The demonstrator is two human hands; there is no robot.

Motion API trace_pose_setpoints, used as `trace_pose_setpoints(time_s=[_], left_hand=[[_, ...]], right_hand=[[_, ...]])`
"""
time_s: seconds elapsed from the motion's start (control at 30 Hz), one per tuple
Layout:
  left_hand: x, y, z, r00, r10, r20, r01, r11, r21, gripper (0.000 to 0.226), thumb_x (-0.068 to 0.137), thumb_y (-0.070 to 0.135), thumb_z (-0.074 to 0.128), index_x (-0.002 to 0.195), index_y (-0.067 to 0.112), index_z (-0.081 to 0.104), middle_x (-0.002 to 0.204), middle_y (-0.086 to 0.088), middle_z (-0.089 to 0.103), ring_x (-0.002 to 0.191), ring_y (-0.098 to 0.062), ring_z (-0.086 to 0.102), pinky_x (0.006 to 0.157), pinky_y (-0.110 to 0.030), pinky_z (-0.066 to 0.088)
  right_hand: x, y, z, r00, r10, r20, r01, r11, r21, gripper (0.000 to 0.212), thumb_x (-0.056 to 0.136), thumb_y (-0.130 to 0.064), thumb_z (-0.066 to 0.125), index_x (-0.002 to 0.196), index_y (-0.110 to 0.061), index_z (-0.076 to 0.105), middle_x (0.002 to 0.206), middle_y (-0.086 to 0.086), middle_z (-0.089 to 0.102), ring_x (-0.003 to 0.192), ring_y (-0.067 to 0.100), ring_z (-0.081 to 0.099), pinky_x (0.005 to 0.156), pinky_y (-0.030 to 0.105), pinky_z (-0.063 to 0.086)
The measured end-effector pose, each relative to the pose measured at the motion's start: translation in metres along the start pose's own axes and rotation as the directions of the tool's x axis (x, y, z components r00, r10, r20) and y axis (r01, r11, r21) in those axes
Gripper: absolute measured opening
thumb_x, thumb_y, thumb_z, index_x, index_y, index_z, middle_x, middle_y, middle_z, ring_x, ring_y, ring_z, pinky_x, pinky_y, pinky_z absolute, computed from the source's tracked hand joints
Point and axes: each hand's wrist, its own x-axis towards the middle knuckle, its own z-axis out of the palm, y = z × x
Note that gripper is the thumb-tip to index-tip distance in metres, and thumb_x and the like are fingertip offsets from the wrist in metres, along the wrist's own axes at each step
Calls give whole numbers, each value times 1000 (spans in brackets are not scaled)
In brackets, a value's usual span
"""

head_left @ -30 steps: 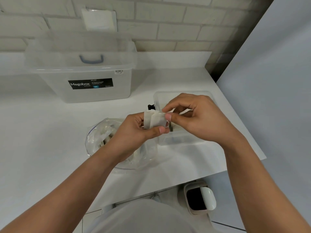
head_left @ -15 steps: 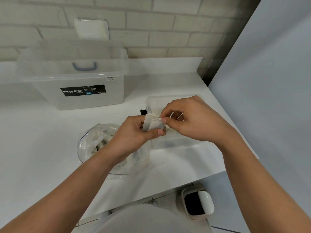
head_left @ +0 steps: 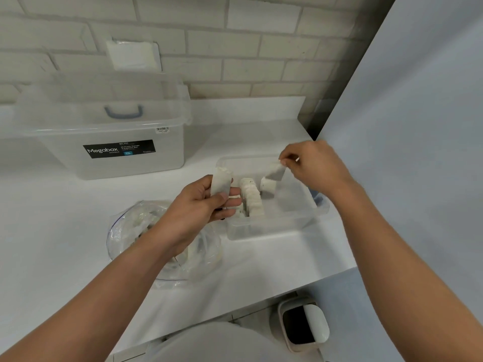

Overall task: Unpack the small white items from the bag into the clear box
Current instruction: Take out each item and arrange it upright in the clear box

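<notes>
The left hand (head_left: pixel 201 205) was raised above the counter. Its thumb and curled fingers held one small white sachet (head_left: pixel 221 182) upright, just beside the left end of the clear box (head_left: pixel 264 235). The right hand (head_left: pixel 315 165) hung over the far right part of that box, with thumb and forefinger pinching the top corner of a second white sachet (head_left: pixel 274 171). This one dangled at a tilt, its lower end down between the box walls. The right hand's other fingers were loosely curled, and a ring (head_left: pixel 297 159) showed on one of them.

Inside the box a row of white sachets (head_left: pixel 252 198) stood on edge, packed against one another along the left side. A leaning sachet (head_left: pixel 267 185) sat just to their right, under the dangling one (whether the two touched could not be told).

The bag (head_left: pixel 156 231), clear and crumpled, lay on the white counter (head_left: pixel 65 231) to the left of the box, partly under the left wrist and forearm. More pale items showed through its plastic, too blurred to count.

Further back on the counter stood a large translucent storage tub (head_left: pixel 109 165) with a black "Megabox" label, against a pale brick wall (head_left: pixel 235 43). Below the counter's front edge, on the floor, was a small bin (head_left: pixel 303 322) with a white flap lid.
</notes>
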Motion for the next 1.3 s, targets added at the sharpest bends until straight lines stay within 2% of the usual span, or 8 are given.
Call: trace_pose_setpoints(time_s=[0.23,0.43,0.63,0.77,0.87,0.97,1.1,1.3], left_hand=[[-2,0,-6,997,42,-62,-40,999,35,20,102,4,56,118,5,66,112,-6,76,104,-20,74,80,-27,61],[-4,-1,-9,991,78,-105,-72,996,60,18,99,4,60,114,3,69,111,-12,74,103,-20,74,83,-29,61],[-3,0,-10,992,94,-88,-82,988,132,18,95,4,67,111,8,73,103,-13,76,92,-22,74,68,-22,56],[0,-1,-10,994,74,-84,-65,993,102,18,93,5,69,111,7,73,99,-13,77,97,-28,74,76,-25,59],[2,-2,-10,994,70,-83,-60,992,110,15,93,8,71,108,7,74,97,-10,78,97,-29,75,83,-29,61],[4,-1,-8,993,81,-91,-69,990,120,13,92,7,71,105,7,75,97,-12,78,92,-24,76,79,-27,61],[7,0,-3,990,118,-75,-98,970,223,14,90,9,74,103,14,76,90,-8,79,82,-28,76,82,-39,63],[14,-3,6,982,186,-22,-162,900,405,16,87,15,78,101,23,77,83,-2,78,71,-17,75,79,-41,61]], right_hand=[[19,21,64,953,70,296,-11,980,-197,24,95,-8,58,102,-23,75,104,6,68,85,29,64,77,39,58],[32,26,86,949,88,303,-26,979,-203,24,94,-6,60,102,-23,75,104,6,70,84,30,66,75,35,57],[34,22,90,944,115,310,-29,963,-269,24,97,-7,58,111,-19,73,109,13,67,91,35,65,71,32,47],[29,18,85,952,120,280,-41,961,-272,21,100,-12,58,116,-14,71,111,15,67,93,35,65,76,35,51],[22,15,70,977,115,182,-82,981,-175,21,100,-25,61,116,-18,73,111,11,71,96,32,67,81,37,56],[7,2,44,997,68,45,-74,986,149,15,98,-28,66,105,-23,78,102,-7,77,91,14,69,85,31,56],[-20,-39,0,996,-20,83,-38,766,642,15,94,-37,71,106,-30,78,93,-17,76,82,6,73,81,25,57],[-30,-51,-18,968,-184,171,67,846,529,11,91,-30,76,100,-26,80,87,-11,78,79,9,73,80,34,58]])
